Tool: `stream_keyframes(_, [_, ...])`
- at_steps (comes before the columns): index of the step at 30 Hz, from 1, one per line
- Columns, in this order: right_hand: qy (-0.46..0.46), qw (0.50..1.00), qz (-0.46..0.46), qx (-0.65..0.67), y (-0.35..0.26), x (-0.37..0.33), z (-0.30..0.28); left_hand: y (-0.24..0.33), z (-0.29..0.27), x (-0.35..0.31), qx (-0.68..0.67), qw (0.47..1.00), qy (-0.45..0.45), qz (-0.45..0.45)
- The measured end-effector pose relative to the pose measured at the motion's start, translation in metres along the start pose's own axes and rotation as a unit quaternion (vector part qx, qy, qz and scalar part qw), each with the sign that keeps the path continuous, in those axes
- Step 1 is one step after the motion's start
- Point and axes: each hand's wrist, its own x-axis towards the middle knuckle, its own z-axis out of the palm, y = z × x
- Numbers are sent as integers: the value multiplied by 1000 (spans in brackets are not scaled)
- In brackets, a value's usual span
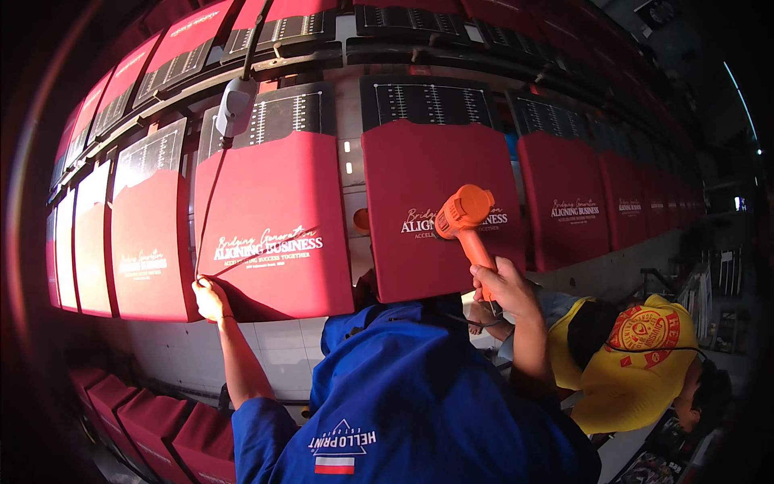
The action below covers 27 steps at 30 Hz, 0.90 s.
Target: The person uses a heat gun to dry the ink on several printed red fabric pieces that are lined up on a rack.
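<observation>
In my right hand [506, 286] is an orange hot-air gun [469, 211], gripped by its handle, with a dark cord running from its lower end. Its head is over the white print on a red shirt [439, 177], which is stretched on a black board marked with white scales. My left hand [211, 300] is closed at the lower left corner of another red printed shirt [274, 194]. A thin dark cable [211, 194] runs down to these fingers from a hanging white power socket block [236, 106]; the fingers appear to pinch the cable.
More boards with red shirts [564, 194] stand in rows left, right and beyond, on dark metal rails [314, 60]. Behind me on the left are several more red-covered boards [153, 419]. A person in a yellow shirt [637, 355] is close on my right.
</observation>
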Motion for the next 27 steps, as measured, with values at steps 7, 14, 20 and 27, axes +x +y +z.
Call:
stream_keyframes(7, [11, 1000, -1, 3, 5, -3, -14, -1, 1, 1, -7, 1000, -4, 6])
stream_keyframes(14, [53, 999, -1, -6, 8, -8, -22, 0, -1, 0, -15, 1000, -17, -5])
stream_keyframes(20, [65, 998, 9, 10, 7, -12, -30, -4, 4, 2, -17, 999, -26, -7])
stream_keyframes(27, [56, 998, -8, -5, 12, -11, -47, -14, 14, 11, 6, 999, -36, -11])
